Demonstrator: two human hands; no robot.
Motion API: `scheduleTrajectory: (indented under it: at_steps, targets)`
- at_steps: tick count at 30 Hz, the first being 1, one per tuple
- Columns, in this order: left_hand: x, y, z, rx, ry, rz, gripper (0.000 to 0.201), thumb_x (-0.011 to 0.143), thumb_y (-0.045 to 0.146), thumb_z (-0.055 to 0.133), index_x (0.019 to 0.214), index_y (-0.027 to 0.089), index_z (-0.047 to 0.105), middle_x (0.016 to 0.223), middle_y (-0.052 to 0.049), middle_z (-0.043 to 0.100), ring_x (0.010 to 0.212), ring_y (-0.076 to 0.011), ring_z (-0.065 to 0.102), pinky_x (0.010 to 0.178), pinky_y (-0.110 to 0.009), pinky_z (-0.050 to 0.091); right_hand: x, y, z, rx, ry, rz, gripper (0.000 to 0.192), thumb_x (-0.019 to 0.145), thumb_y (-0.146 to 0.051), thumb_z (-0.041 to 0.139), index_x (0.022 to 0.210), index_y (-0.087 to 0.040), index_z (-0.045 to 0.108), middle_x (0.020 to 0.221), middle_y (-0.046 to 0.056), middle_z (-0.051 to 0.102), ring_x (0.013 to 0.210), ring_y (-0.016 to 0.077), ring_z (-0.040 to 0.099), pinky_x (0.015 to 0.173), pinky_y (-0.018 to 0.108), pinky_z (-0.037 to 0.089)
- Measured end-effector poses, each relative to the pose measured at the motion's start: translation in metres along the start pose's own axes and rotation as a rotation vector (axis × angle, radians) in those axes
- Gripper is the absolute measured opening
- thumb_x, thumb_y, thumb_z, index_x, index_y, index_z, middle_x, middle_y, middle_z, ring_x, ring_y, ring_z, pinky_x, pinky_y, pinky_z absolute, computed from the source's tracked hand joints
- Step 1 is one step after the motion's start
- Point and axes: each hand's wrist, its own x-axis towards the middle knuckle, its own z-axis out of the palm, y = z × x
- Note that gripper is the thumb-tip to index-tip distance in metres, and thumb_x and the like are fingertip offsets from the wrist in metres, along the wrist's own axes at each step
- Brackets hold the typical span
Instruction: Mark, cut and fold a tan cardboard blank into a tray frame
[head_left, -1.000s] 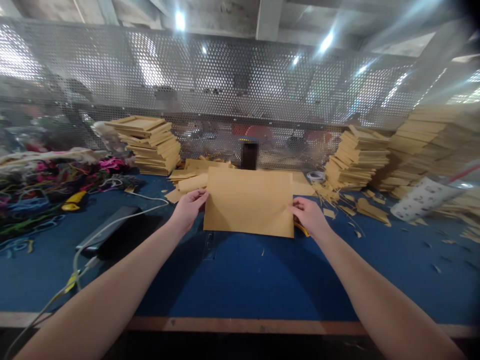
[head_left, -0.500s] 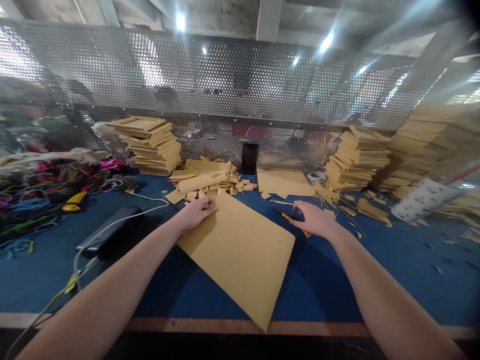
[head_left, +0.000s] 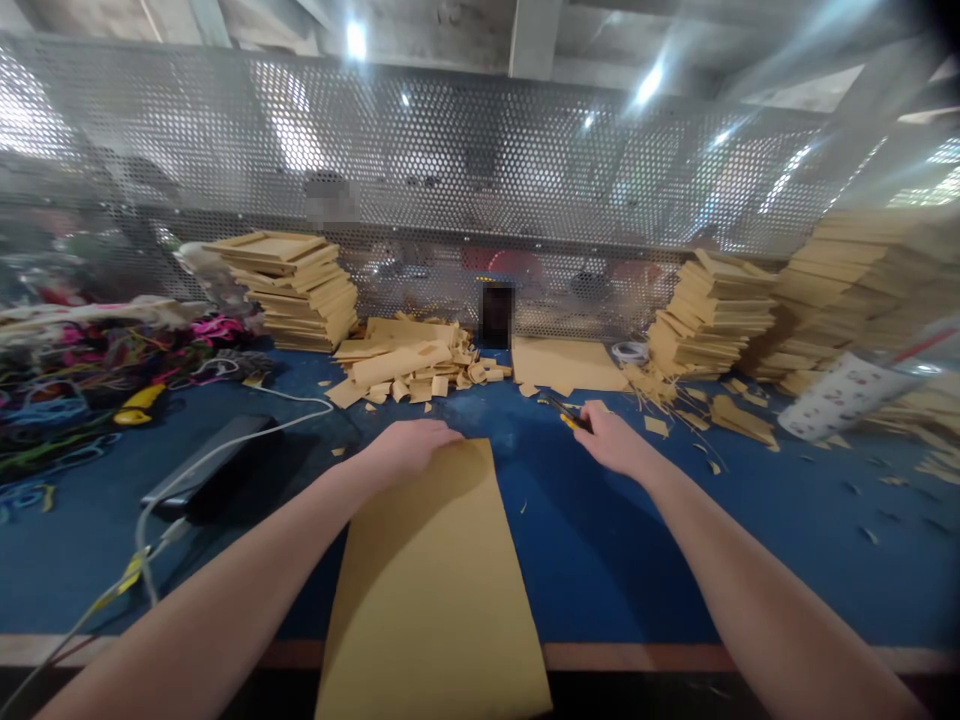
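Observation:
A tan cardboard sheet [head_left: 442, 580] lies lengthwise before me, its near end hanging past the table's front edge. My left hand [head_left: 412, 447] is closed on its far left corner, the fingertips partly hidden from view. To the right, apart from the sheet, my right hand [head_left: 611, 437] is wrapped round a yellow-and-black utility knife [head_left: 571, 418]. The knife's dark tip points away and to the left, just above the blue table surface [head_left: 600, 570]. Most of its handle is hidden in the palm.
Cardboard scraps [head_left: 412, 365] lie behind the sheet, beside a flat cardboard piece [head_left: 568, 364]. Stacked cardboard frames stand left [head_left: 300, 295] and right [head_left: 712, 310]. A black box [head_left: 214, 465] with a white cable, tangled yarn [head_left: 67, 370] and a patterned cup [head_left: 840, 398] flank the work area.
The cardboard sheet has turned from a slant to pointing straight at me and slid nearer, past the table edge. My left hand moved with it; my right hand still holds the knife.

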Motion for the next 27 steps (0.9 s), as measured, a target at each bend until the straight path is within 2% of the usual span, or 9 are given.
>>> scheduleTrajectory:
  at_steps: [4, 6, 8, 10, 14, 18, 22, 24, 27]
  targets:
    - [0.004, 0.022, 0.011, 0.016, 0.028, 0.116, 0.077, 0.074, 0.0, 0.045, 0.148, 0.02, 0.035, 0.119, -0.01, 0.062, 0.113, -0.0269, 0.055, 0.101, -0.041, 0.037, -0.007, -0.017, 0.02, 0.18, -0.024, -0.016, 0.017, 0.082, -0.031, 0.053, 0.089, -0.024, 0.039, 0.064, -0.005, 0.047, 0.048, 0.0118, 0.044, 0.045, 0.023, 0.031]
    - [0.004, 0.031, 0.015, 0.0, 0.035, 0.168, 0.069, 0.078, 0.001, 0.045, 0.144, 0.019, 0.04, 0.118, -0.01, 0.062, 0.112, -0.0258, 0.055, 0.099, -0.039, 0.038, -0.013, -0.028, 0.032, 0.271, -0.065, -0.046, 0.017, 0.086, -0.036, 0.049, 0.092, -0.024, 0.039, 0.07, -0.006, 0.049, 0.047, 0.0097, 0.043, 0.046, 0.023, 0.034]
    - [0.004, 0.038, 0.019, -0.026, 0.046, 0.201, 0.055, 0.083, 0.005, 0.046, 0.136, 0.021, 0.049, 0.117, -0.008, 0.063, 0.111, -0.0239, 0.056, 0.099, -0.037, 0.039, -0.02, -0.039, 0.042, 0.407, -0.14, -0.099, 0.024, 0.084, -0.042, 0.056, 0.094, -0.024, 0.042, 0.077, -0.005, 0.051, 0.048, 0.0082, 0.041, 0.047, 0.023, 0.036]
    - [0.002, 0.042, 0.02, -0.058, 0.066, 0.2, 0.042, 0.089, 0.011, 0.045, 0.129, 0.021, 0.053, 0.115, -0.008, 0.063, 0.108, -0.0226, 0.058, 0.096, -0.035, 0.042, -0.026, -0.048, 0.049, 0.472, -0.18, -0.168, 0.031, 0.077, -0.041, 0.067, 0.093, -0.023, 0.047, 0.081, -0.004, 0.056, 0.056, 0.0098, 0.049, 0.054, 0.024, 0.04]
    - [0.0, 0.043, 0.018, -0.13, 0.098, 0.156, 0.034, 0.093, 0.022, 0.047, 0.127, 0.022, 0.051, 0.115, -0.006, 0.064, 0.104, -0.02, 0.06, 0.089, -0.029, 0.047, -0.032, -0.058, 0.052, 0.313, -0.177, -0.254, 0.024, 0.072, -0.031, 0.072, 0.085, -0.021, 0.055, 0.079, -0.001, 0.062, 0.072, 0.0165, 0.058, 0.068, 0.028, 0.044]
    - [0.0, 0.026, 0.015, -0.156, 0.143, 0.062, 0.039, 0.092, 0.029, 0.05, 0.132, 0.023, 0.049, 0.122, -0.006, 0.063, 0.111, -0.0201, 0.059, 0.096, -0.03, 0.046, -0.032, -0.059, 0.043, 0.302, -0.189, -0.239, 0.015, 0.073, -0.026, 0.067, 0.082, -0.02, 0.057, 0.079, -0.001, 0.063, 0.069, 0.0153, 0.058, 0.066, 0.027, 0.043]
    - [0.004, -0.006, 0.02, -0.126, 0.167, -0.071, 0.047, 0.094, 0.04, 0.044, 0.135, 0.018, 0.049, 0.137, -0.011, 0.054, 0.127, -0.0273, 0.049, 0.107, -0.04, 0.038, -0.028, -0.052, 0.031, 0.455, -0.149, -0.114, 0.015, 0.076, -0.028, 0.063, 0.084, -0.02, 0.055, 0.075, -0.004, 0.055, 0.049, 0.0083, 0.043, 0.048, 0.023, 0.035]
    - [0.006, -0.022, 0.024, -0.108, 0.171, -0.129, 0.051, 0.095, 0.043, 0.041, 0.137, 0.015, 0.049, 0.144, -0.013, 0.047, 0.135, -0.0296, 0.041, 0.112, -0.045, 0.032, -0.025, -0.047, 0.026, 0.533, -0.123, -0.048, 0.016, 0.075, -0.028, 0.063, 0.085, -0.02, 0.054, 0.076, -0.004, 0.053, 0.046, 0.0068, 0.038, 0.043, 0.022, 0.031]
    - [0.01, -0.042, 0.029, -0.092, 0.182, -0.186, 0.051, 0.097, 0.041, 0.034, 0.137, 0.013, 0.047, 0.148, -0.013, 0.041, 0.137, -0.0268, 0.037, 0.114, -0.042, 0.03, -0.022, -0.042, 0.024, 0.577, -0.102, -0.014, 0.016, 0.073, -0.028, 0.063, 0.084, -0.02, 0.055, 0.076, -0.004, 0.052, 0.047, 0.0072, 0.038, 0.042, 0.022, 0.031]
